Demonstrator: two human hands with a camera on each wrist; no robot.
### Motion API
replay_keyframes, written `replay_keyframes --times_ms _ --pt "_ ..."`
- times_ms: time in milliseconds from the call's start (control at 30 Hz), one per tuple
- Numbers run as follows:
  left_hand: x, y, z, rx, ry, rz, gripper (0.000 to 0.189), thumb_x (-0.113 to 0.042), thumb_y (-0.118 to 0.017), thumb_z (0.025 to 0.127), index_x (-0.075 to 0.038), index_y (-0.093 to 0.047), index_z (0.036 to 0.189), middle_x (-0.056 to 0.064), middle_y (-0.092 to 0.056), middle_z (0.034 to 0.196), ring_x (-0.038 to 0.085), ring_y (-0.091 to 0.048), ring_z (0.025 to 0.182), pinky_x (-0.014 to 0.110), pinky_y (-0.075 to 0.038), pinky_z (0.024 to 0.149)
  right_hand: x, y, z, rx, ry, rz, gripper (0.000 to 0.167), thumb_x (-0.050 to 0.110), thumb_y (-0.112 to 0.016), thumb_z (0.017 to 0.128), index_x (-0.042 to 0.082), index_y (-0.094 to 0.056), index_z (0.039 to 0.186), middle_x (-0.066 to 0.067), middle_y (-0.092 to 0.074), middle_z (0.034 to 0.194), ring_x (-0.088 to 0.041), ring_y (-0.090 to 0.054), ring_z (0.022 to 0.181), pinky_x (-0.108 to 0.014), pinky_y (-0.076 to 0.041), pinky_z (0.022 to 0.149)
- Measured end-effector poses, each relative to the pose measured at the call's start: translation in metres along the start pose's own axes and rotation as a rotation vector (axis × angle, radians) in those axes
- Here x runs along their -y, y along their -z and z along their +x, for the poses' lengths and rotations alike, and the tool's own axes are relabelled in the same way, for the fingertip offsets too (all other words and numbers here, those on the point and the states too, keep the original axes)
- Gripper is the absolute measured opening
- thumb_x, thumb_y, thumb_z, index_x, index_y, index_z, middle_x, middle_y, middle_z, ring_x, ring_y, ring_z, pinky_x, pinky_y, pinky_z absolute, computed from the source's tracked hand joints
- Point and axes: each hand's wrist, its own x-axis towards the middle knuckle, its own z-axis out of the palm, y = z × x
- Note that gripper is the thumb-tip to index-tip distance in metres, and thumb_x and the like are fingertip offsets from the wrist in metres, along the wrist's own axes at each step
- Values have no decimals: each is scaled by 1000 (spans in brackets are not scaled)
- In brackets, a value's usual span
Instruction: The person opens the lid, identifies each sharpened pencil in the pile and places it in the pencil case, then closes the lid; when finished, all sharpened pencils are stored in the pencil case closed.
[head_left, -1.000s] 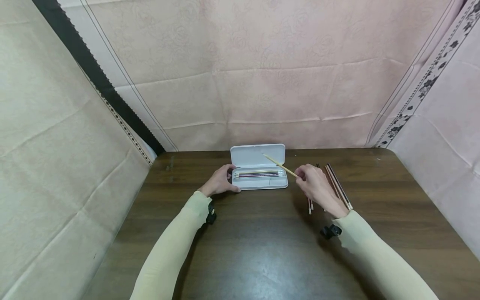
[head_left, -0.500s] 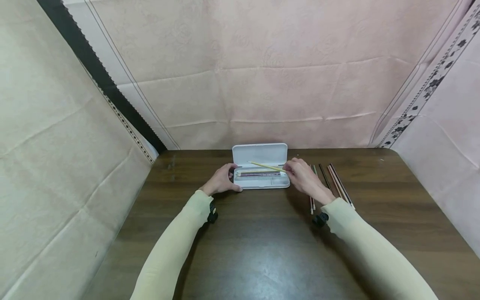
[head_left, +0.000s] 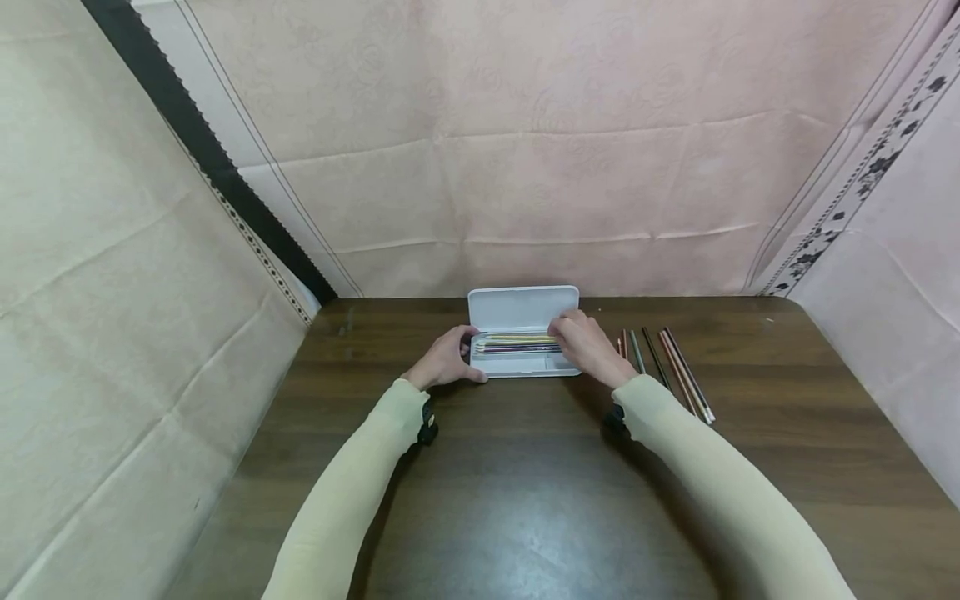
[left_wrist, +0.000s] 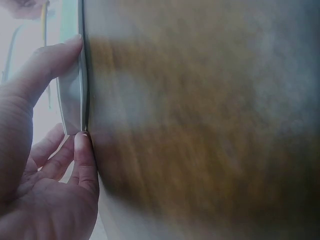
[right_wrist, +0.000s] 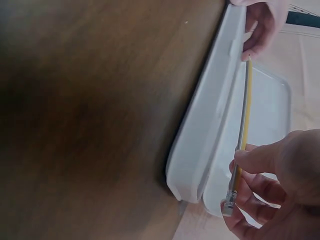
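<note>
A white pencil case (head_left: 517,365) stands on the table with its lid (head_left: 517,305) raised at the back. Several pencils (head_left: 513,345) lie side by side in its rear part. My left hand (head_left: 444,360) grips the case's left end, the thumb at the front corner; in the left wrist view the fingertips meet the case wall (left_wrist: 72,105). Over the right part of the case, my right hand (head_left: 587,342) pinches a yellow pencil (right_wrist: 247,105) near its eraser end. The right wrist view shows its sharpened tip pointing toward the left hand.
To the right, several loose pencils (head_left: 686,375) lie on the brown wooden table (head_left: 510,483), partly behind the right forearm. Patterned cloth (head_left: 540,167) hangs behind the table's far edge, and more cloth hangs at both sides.
My right hand has moved left and down with the yellow pencil, from beside the case to over it, and the pencil now lies along the others. The left hand keeps its grip.
</note>
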Motion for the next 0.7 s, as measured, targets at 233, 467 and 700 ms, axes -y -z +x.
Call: replay_keyframes --times_ms 233,467,700 --pt "1 0 2 7 -7 -22 94 -28 -98 80 -13 -47 158 17 -57 153 34 -58 138 51 -50 119 0 -11 12 29 -28 -53 14 -4 -69 101 -4 -80 110 -21 -77 110 -39 -72 109 -52 -62 95" --pt "0 0 2 7 -5 -20 93 -27 -98 81 -14 -48 157 16 -57 153 34 -58 138 51 -50 119 -3 -20 18 27 -40 -70 12 -2 -73 99 -4 -81 108 -21 -77 110 -39 -72 109 -55 -61 98" --pt "1 1 0 5 5 -11 92 -28 -97 82 -14 -47 158 17 -56 153 34 -58 139 52 -50 120 1 -24 22 34 -54 -101 14 -1 -81 94 -2 -83 108 -20 -78 109 -37 -73 106 -52 -61 99"
